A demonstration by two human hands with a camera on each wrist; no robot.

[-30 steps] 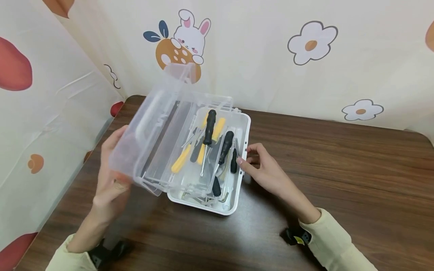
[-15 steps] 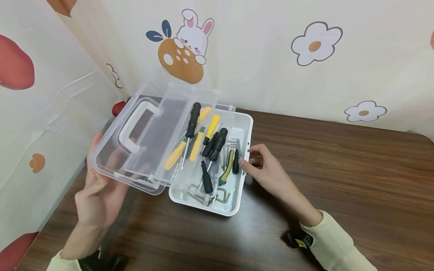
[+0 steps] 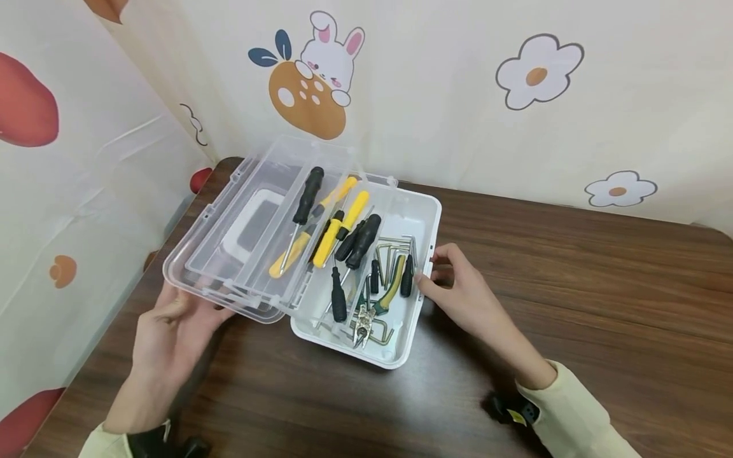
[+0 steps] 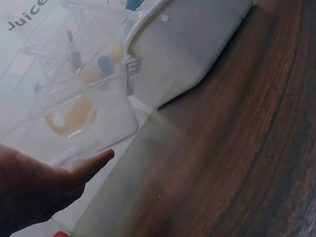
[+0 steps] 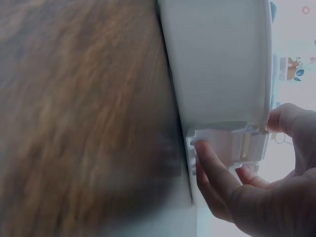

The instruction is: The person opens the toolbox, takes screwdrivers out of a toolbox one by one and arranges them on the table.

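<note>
A white toolbox (image 3: 395,353) stands on the table with its clear lid (image 3: 229,299) folded back to the left. Under the lid's near left corner, my left hand (image 3: 172,337) supports it from below, thumb stretched out at the edge and fingers mostly hidden. My right hand (image 3: 458,277) pinches the box's right wall, thumb on the rim and fingers outside at the latch (image 5: 222,143). A clear inner tray (image 3: 292,299) carries several screwdrivers with black handles (image 3: 309,191) and yellow handles (image 3: 355,207). Pliers (image 3: 363,324) and several hex keys (image 3: 383,245) lie in the bottom.
The dark wooden table (image 3: 572,286) extends right and in front of the box. A printed curtain (image 3: 424,95) hangs close behind it and along the left side. The open lid overhangs the table's left part.
The lid and clear tray have swung down to the left with my left hand, uncovering more of the box's bottom. The box has shifted slightly right, with my right hand still on its rim.
</note>
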